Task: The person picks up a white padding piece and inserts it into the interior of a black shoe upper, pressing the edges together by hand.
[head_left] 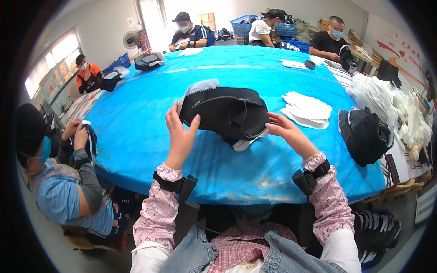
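Observation:
A bundle of black fabric shoe uppers (pixel 214 109) is held between my two hands, over the blue table cover (pixel 236 177). Pale grey edging shows at its upper left and along its lower right. My left hand (pixel 182 129) grips the left end, thumb on the near face and fingers behind. At the right end, my right hand (pixel 287 129) holds the edge with thumb and fingers. A pile of white insole-shaped pieces (pixel 309 111) lies to the right of that hand. Beyond it is another black bundle of uppers (pixel 364 136).
White gloves and plastic (pixel 400 109) heap at the right edge. More black bundles (pixel 149 61) lie at the far left. A person (pixel 68 191) works close on my left; others sit around the far side. A small dark object (pixel 309 65) lies beside white pieces (pixel 292 64).

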`<state>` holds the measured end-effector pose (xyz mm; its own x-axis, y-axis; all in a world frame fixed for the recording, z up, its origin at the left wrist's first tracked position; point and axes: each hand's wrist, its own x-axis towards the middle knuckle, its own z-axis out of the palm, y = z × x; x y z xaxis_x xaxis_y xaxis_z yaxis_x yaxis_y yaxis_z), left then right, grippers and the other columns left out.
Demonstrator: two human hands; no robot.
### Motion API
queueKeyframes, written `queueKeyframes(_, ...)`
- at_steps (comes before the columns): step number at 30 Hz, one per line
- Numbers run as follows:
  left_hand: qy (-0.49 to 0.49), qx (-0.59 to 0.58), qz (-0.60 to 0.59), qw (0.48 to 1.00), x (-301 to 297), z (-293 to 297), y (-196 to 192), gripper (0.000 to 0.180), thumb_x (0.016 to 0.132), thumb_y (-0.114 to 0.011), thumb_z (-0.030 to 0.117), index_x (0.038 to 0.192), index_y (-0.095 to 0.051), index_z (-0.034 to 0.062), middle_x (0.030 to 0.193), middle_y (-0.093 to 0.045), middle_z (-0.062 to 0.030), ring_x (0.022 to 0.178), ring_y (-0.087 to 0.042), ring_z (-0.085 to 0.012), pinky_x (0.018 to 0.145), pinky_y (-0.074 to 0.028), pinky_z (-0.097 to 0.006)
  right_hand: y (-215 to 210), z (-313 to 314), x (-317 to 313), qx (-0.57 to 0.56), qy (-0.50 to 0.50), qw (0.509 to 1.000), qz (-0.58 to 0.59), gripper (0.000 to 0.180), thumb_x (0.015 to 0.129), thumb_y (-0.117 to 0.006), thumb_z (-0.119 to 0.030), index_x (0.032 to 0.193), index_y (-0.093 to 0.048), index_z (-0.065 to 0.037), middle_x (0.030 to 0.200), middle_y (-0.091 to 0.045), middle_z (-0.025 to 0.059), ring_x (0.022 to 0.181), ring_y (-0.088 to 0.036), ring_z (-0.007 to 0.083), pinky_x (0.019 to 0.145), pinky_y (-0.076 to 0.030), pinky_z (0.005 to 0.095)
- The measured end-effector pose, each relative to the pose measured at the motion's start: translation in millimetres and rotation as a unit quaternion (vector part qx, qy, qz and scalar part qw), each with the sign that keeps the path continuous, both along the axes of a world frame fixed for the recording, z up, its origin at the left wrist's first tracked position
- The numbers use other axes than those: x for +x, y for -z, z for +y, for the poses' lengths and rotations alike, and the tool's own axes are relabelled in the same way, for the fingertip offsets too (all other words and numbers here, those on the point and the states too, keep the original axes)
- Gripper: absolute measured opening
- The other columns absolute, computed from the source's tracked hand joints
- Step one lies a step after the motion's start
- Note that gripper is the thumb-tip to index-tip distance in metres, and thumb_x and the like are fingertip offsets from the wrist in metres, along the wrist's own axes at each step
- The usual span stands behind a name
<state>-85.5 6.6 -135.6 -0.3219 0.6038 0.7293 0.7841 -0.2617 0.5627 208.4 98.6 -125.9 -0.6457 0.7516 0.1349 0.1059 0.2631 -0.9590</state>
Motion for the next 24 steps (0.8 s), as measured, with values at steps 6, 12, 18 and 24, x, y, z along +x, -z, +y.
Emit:
queueKeyframes(6,0.100,0.208,-0.049,0.972,39.8,48.0,-34.8,0.050,0.089,-0.051,0.016,0.131,-0.030,0.0002,0.132,-0.029,-0.0162,0.126,-0.027,-0.0283,0.104,-0.023,-0.040,17.6,34.3,18.4,-0.062,0.033,0.960,0.270,0.045,0.088,-0.048,-0.029,0.121,-0.044,0.001,0.128,-0.044,0.0145,0.118,-0.043,0.0219,0.100,-0.033,0.0350)
queueKeyframes(12,0.246,0.204,-0.436,0.842,19.3,112.5,-5.8,0.044,0.097,-0.031,0.030,0.131,-0.035,0.0029,0.128,-0.042,-0.0102,0.115,-0.044,-0.0208,0.100,-0.033,-0.033,35.6,35.3,10.1,-0.281,0.095,0.903,0.312,0.057,0.089,-0.037,-0.046,0.123,-0.041,0.000,0.099,-0.057,0.0097,0.101,-0.052,0.0172,0.088,-0.039,0.0302)
queueKeyframes(18,0.309,0.147,-0.492,0.800,21.8,106.9,-2.5,0.040,0.096,-0.031,0.028,0.124,-0.044,0.0033,0.113,-0.054,-0.0105,0.104,-0.053,-0.0204,0.091,-0.042,-0.033,32.4,26.5,13.3,-0.218,0.089,0.951,0.202,0.076,0.086,-0.037,-0.062,0.129,-0.035,0.001,0.078,-0.057,0.0010,0.071,-0.054,0.0104,0.069,-0.044,0.0242)
queueKeyframes(24,0.243,0.123,-0.422,0.865,12.3,101.4,5.6,0.037,0.094,-0.039,0.014,0.129,-0.038,0.0006,0.116,-0.053,-0.0113,0.107,-0.052,-0.0209,0.094,-0.042,-0.035,27.2,21.6,11.9,-0.233,0.092,0.948,0.198,0.080,0.084,-0.036,-0.067,0.130,-0.036,-0.002,0.111,-0.052,0.0066,0.093,-0.052,0.0129,0.074,-0.047,0.0289)
